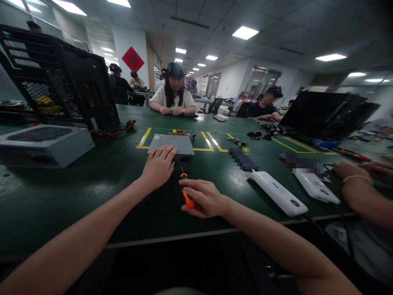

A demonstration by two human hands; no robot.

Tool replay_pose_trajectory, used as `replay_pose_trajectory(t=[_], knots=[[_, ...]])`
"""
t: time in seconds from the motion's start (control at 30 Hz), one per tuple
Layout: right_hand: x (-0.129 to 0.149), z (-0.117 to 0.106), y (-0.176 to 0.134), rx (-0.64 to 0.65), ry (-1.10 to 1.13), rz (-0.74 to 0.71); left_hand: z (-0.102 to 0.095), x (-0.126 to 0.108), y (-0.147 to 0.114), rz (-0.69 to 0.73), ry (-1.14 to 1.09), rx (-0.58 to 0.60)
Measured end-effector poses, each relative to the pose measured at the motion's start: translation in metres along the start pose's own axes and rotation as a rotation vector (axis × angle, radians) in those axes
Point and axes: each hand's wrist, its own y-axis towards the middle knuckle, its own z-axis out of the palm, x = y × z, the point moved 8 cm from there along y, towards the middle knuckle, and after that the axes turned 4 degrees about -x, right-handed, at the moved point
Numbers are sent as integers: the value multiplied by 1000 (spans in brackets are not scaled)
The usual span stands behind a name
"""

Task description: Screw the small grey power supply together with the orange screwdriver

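A grey computer power supply (173,143) lies on the green table in front of me. My left hand (159,166) grips its near left corner, fingers over the top and the thumb side against the front face. Between the fingers and thumb of my right hand (207,198) is a screwdriver (188,198) with an orange and black handle. Its thin shaft points up toward the front face, beside a dark power socket; whether the tip touches cannot be made out. Coloured cables (181,132) come out behind the power supply.
A second power supply (46,143) and an open black computer case (61,78) stand at left. White power banks (279,192) lie at right, near a co-worker's hands (353,172). Another person (173,94) sits opposite. Yellow tape (144,137) marks the green table (123,213).
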Motion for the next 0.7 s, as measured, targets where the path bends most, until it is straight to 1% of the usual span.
replay_pose_trajectory(t=[0.13,0.23,0.33,0.43,0.5,0.7], knots=[[-5,2,2,3,30,-21,0,7,1,20,6,11],[-19,1,9,3,60,18,2,16,2,14,10,20],[-28,-2,18,-30,7,31,4,23,3,9,-17,26],[-25,3,22,6,-109,-12,4,25,3,-8,-52,22],[-19,8,19,34,-138,-33,4,25,3,-19,-78,14],[-3,23,4,174,-63,-77,4,22,1,-37,-81,-10]])
